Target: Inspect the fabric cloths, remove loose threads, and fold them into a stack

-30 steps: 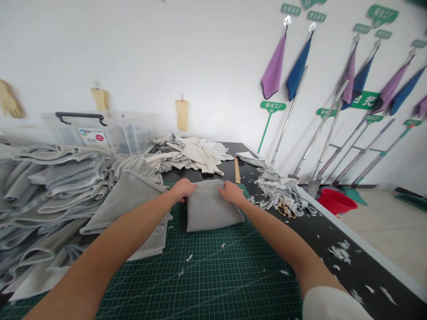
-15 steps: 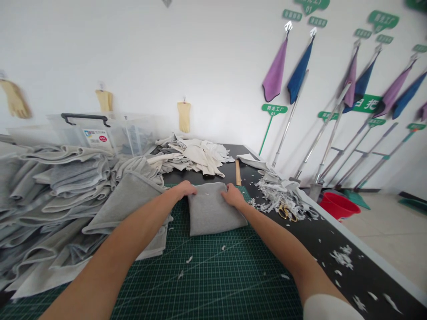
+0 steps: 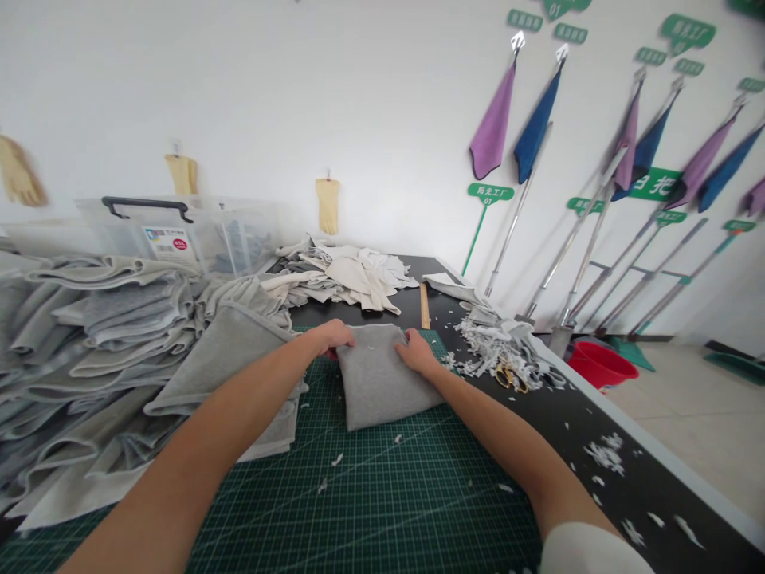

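A folded grey cloth (image 3: 386, 383) lies on the green cutting mat (image 3: 370, 502) in front of me. My left hand (image 3: 335, 338) grips its far left corner, thumb on top and the fingers partly hidden behind the edge. At the far right corner, my right hand (image 3: 417, 351) pinches the cloth between thumb and fingers. The near edge of the cloth rests over the mat's grid. Left of my forearm is a large pile of grey cloths (image 3: 137, 319), one of them draped down its right side.
Behind the mat lies a heap of pale cloth pieces (image 3: 352, 275). A wooden ruler (image 3: 425, 307), fabric scraps (image 3: 490, 343) and gold-handled scissors (image 3: 511, 378) are on the right. A clear plastic box (image 3: 209, 239) stands behind the pile; a red bucket (image 3: 601, 365) is beyond the table edge.
The near edge of the grey cloth has shifted slightly toward me, its left corner a little to the right. Both hands keep hold of the far corners. The view has tilted slightly.
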Demonstrator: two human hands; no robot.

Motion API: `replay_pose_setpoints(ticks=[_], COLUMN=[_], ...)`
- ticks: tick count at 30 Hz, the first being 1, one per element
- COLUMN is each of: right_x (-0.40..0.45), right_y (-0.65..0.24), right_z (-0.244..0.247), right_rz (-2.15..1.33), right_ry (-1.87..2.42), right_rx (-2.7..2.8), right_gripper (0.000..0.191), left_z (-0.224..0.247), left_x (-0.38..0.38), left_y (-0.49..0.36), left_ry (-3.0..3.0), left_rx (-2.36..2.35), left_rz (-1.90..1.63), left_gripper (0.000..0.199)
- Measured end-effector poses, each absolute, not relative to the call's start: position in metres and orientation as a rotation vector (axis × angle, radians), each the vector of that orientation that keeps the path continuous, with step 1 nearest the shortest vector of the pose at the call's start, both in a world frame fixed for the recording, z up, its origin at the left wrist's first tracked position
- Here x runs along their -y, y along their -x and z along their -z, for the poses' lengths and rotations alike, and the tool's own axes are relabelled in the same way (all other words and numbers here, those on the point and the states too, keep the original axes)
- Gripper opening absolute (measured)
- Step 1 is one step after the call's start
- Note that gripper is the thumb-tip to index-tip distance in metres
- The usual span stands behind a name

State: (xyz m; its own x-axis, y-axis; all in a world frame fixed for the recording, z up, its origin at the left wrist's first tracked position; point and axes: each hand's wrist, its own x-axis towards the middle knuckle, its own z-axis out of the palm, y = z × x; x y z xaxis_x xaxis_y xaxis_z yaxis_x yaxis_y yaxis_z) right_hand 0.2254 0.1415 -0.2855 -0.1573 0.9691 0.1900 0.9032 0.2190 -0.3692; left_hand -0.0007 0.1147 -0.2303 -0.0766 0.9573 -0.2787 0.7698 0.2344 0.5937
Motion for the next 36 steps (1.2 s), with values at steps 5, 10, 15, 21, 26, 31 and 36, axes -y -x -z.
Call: replay_pose_setpoints(ticks=[5, 10, 15, 21, 26, 31, 36], right_x=[-0.112, -0.081, -0.067, -0.078, -0.094, -0.079, -0.074], right_y=[-0.221, -0.208, -0.195, -0.229, -0.258, -0.225, -0.189], right_z=[0.267, 0.247, 0.246, 0.255, 0.242, 0.233, 0.236], right_rz=[-0.017, 0.419, 0.453, 0.198, 0.276, 0.278, 0.143], right_ry=[1.541, 1.034, 0.937, 1.081, 1.457, 1.236, 1.218], right_rx=[2.18, 2.36, 2.414, 2.755, 2.605, 2.5, 2.253], right_gripper=[0.039, 0.055, 0.074, 0.043, 0.033, 0.037, 0.04], left_z=[0.207, 0.19, 0.179, 0.166, 0.156, 0.15, 0.149], left_x=[-0.108, -0.099, -0.089, -0.082, -0.079, -0.076, -0.069], left_y=[-0.005, -0.013, -0.021, -0.017, -0.011, -0.014, -0.018], left_ry=[-1.809, -2.072, -2.202, -2.188, -2.144, -2.168, -2.176], left_rx=[-1.906, -1.954, -1.956, -2.063, -2.14, -2.112, -2.069], left_rz=[-0.437, -0.548, -0.631, -0.709, -0.78, -0.835, -0.874], left_gripper=[0.041, 0.035, 0.03, 0.037, 0.037, 0.037, 0.037])
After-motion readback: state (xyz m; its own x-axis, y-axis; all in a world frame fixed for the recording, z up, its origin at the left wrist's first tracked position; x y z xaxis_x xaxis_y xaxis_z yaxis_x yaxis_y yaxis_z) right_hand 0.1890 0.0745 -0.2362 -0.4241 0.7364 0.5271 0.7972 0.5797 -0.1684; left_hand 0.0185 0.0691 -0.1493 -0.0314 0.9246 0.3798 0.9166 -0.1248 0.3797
